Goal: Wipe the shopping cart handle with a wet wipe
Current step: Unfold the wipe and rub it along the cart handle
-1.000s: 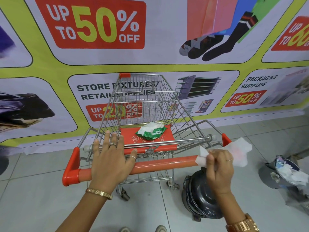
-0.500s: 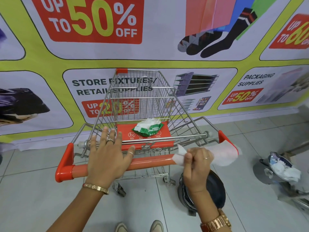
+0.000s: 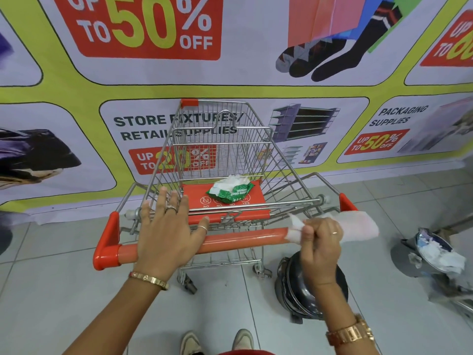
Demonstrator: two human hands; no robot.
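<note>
grey tiled floor (image 3: 64, 298), wall behind covered by a printed sale banner (image 3: 256, 80) that runs down to floor level. small wire shopping cart (image 3: 220, 139) parked nose-first against the banner, no room ahead of it. open tile to the left of the cart and in front of the shoes (image 3: 217, 340). right side tighter: a dark round bin (image 3: 291, 285) sits on the floor just beside the cart's right rear wheel, under the right forearm; further right a second container (image 3: 432, 254) stuffed with crumpled white wipes.

orange handle (image 3: 240, 239) spans the near edge of the cart, red end caps at both corners. left hand (image 3: 166, 234) lies flat over the left part of the bar, fingers spread and reaching onto the wire rail, grip released, palm pressing down. right hand (image 3: 320, 242) clenched around a white wet wipe (image 3: 358, 226) wrapped on the right part of the bar; loose wipe ends stick out on both sides of the fist, the longer toward the right cap.

green wipe packet (image 3: 230, 192), white sheet poking out, rests on the red child-seat flap (image 3: 225, 201) inside the cart.
</note>
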